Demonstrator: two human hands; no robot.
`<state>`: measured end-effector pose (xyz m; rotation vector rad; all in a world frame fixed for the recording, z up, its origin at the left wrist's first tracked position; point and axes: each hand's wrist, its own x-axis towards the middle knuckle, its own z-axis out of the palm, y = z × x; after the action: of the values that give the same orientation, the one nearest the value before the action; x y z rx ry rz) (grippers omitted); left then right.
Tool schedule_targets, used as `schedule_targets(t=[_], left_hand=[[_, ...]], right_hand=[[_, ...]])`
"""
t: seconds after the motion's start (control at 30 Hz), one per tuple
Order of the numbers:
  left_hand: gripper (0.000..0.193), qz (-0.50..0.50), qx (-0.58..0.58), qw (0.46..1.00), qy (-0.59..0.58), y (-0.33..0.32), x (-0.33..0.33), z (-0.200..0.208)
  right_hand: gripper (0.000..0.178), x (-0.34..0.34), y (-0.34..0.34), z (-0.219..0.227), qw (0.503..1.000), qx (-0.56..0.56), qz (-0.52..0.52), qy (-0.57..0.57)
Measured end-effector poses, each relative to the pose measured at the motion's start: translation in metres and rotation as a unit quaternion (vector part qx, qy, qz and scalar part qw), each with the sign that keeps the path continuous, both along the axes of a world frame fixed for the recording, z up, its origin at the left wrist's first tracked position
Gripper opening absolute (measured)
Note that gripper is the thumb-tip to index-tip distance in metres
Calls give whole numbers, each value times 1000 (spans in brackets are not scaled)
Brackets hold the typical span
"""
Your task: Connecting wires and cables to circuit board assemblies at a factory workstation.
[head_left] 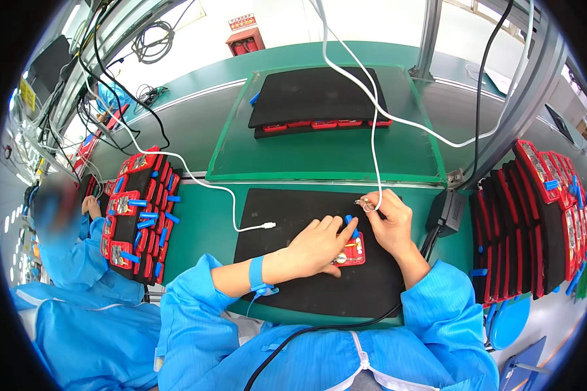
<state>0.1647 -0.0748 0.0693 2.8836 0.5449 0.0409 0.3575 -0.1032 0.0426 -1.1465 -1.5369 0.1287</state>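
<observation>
My left hand [316, 247] lies over a small red-framed module [355, 255] on a black mat [277, 205]. Its fingers and thumb bracket the module, hiding its left part. A blue piece [351, 225] sticks out at the module's far edge, by my left fingertips. Just to the right, my right hand [392, 223] pinches the end of a white cable [374, 153] that hangs from above. The fingers partly cover the cable's tip, close to the module's far edge. A blue wrist strap [257, 274] circles my left wrist.
Another white cable's plug [267, 225] lies on the mat. Red modules are stacked between black sheets at left [147, 215] and right [515, 228]. A black adapter box [446, 212] stands beside the mat. Farther back are black foam sheets [316, 98]. A co-worker [78, 251] sits at left.
</observation>
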Motion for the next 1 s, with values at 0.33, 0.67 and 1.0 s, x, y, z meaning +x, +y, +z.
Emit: schedule_targets(t=[0.33, 0.67, 1.0], left_hand=[[72, 105, 267, 958, 15, 139, 16, 78], [58, -87, 352, 932, -21, 325, 164, 78], [62, -104, 391, 914, 19, 352, 216, 32]], right_hand=[[12, 3, 3, 2, 998, 43, -29, -19], [18, 6, 0, 1, 998, 43, -1, -44], [19, 4, -3, 3, 998, 35, 11, -56]])
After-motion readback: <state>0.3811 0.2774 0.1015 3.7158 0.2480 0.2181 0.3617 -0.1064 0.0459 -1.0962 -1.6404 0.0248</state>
